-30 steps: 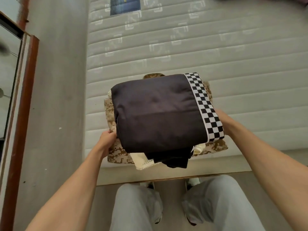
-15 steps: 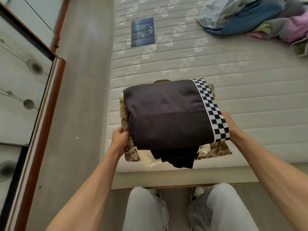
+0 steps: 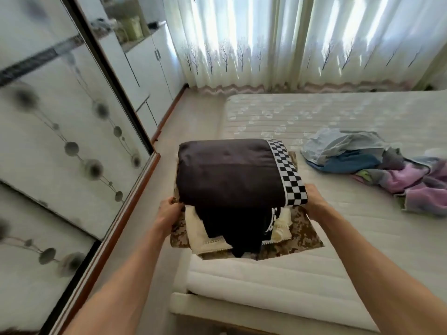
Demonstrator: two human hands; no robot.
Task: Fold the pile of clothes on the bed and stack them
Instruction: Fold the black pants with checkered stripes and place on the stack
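A stack of folded clothes (image 3: 229,180) is held up over the near left corner of the mattress (image 3: 314,122). Its top piece is dark brown with a black-and-white checkered band (image 3: 287,175). Under it lie a black piece, a cream piece (image 3: 198,233) and a camouflage piece (image 3: 297,235) at the bottom. My left hand (image 3: 169,210) grips the stack's left edge. My right hand (image 3: 314,201) holds its right edge, with the fingers hidden under the cloth. A loose pile of unfolded clothes (image 3: 377,165) in blue, grey and pink lies on the mattress to the right.
A mirrored sliding wardrobe (image 3: 60,153) with a wooden base rail runs along the left. A narrow strip of floor (image 3: 193,122) separates it from the bed. White curtains (image 3: 290,39) hang behind the bed, with white cabinets (image 3: 150,68) in the far corner.
The view has tilted up from looking straight down to looking across the room. The stack has risen with both hands still on its sides, and the loose pile shows fully now.
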